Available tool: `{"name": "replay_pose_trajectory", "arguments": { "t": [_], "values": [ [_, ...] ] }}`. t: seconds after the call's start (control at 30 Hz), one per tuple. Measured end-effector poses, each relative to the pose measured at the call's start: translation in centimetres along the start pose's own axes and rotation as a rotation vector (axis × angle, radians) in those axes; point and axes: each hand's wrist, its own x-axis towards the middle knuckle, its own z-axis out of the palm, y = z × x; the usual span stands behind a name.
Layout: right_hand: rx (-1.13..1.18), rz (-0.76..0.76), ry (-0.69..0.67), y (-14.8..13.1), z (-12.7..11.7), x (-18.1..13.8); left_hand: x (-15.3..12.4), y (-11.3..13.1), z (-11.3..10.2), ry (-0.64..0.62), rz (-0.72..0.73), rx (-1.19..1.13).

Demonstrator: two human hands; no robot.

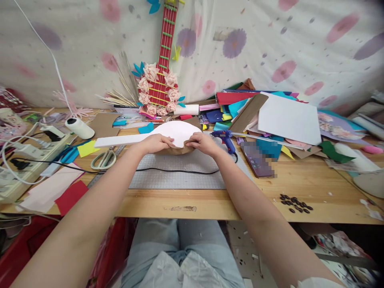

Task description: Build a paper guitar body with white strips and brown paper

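A white guitar-shaped board (177, 130) with a long neck pointing left is held over the grey cutting mat (180, 180). Brown cardboard runs along its near side as a side wall. My left hand (159, 143) pinches the board's near edge at its middle. Just to the right, my right hand (199, 143) has its fingers closed on the same edge and the brown strip. A blue glue gun (225, 139) lies to the right of my right hand. Behind the board stands a red paper guitar (159, 88) decorated with pink flowers.
Scissors (104, 159) and a power strip (39, 160) are on the left. A black cable (180, 171) crosses the mat. A phone (258, 159) and several dark oval beads (295, 203) lie on the right. Coloured sheets and a white board (288, 118) are piled behind.
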Motion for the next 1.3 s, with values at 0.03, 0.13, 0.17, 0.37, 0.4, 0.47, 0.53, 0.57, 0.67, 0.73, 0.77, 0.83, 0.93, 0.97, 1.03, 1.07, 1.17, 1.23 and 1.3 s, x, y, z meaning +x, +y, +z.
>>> {"name": "replay_pose_trajectory", "arguments": {
  "t": [0.03,0.13,0.17,0.37,0.4,0.47,0.53,0.57,0.67,0.73,0.77,0.83,0.93,0.97,1.03,1.07,1.17,1.23,1.3],
  "values": [
    [-0.009,-0.018,0.011,-0.1,0.0,0.0,-0.2,0.2,-0.1,-0.004,0.005,0.034],
    [-0.002,-0.029,0.076,-0.6,0.3,-0.2,-0.7,1.2,0.1,-0.027,0.018,0.172],
    [0.016,-0.020,0.095,-0.7,0.5,-0.2,-0.8,1.5,0.4,-0.025,0.014,0.219],
    [0.166,0.021,0.107,-1.6,1.3,-0.2,-0.3,2.8,2.9,0.111,-0.043,0.402],
    [0.172,0.021,0.104,-1.7,1.1,-0.2,-0.1,2.8,3.1,0.103,-0.033,0.422],
    [0.154,0.003,0.084,-2.0,0.4,-0.3,0.1,2.6,3.1,0.065,-0.011,0.443],
    [0.099,-0.035,0.035,-2.2,-0.5,-0.4,0.2,2.5,2.8,0.043,-0.014,0.429],
    [0.061,-0.057,0.004,-2.2,-0.9,-0.5,0.2,2.4,2.6,0.041,-0.018,0.415],
    [-0.073,-0.097,-0.048,-2.0,-1.6,-0.8,0.4,2.6,1.8,0.074,0.002,0.380],
    [-0.150,-0.084,-0.033,-1.8,-1.5,-0.9,0.5,2.7,1.3,0.101,0.038,0.358],
    [-0.174,-0.068,-0.019,-1.6,-1.4,-1.0,0.5,2.7,1.0,0.114,0.056,0.342],
    [-0.188,-0.029,0.017,-1.2,-1.2,-1.1,0.3,2.6,0.3,0.155,0.066,0.304],
    [-0.139,-0.003,0.079,-0.7,-1.2,-1.4,-0.7,1.7,-0.7,0.267,0.045,0.271],
    [-0.113,0.003,0.105,-0.6,-1.3,-1.6,-1.1,1.1,-1.0,0.311,0.041,0.266],
    [-0.056,0.020,0.147,-0.5,-1.7,-1.8,-2.1,-0.2,-1.4,0.390,0.038,0.247],
    [-0.030,0.032,0.159,-0.5,-1.9,-1.9,-2.5,-0.9,-1.6,0.425,0.028,0.228],
    [0.034,0.058,0.157,-0.7,-2.3,-2.1,-3.2,-2.9,-2.0,0.478,0.028,0.166],
    [0.062,0.065,0.137,-0.8,-2.4,-2.1,-3.4,-3.7,-2.2,0.466,0.049,0.141],
    [0.077,0.073,0.118,-0.8,-2.4,-2.2,-3.5,-3.9,-2.4,0.431,0.052,0.115]
  ]
}}
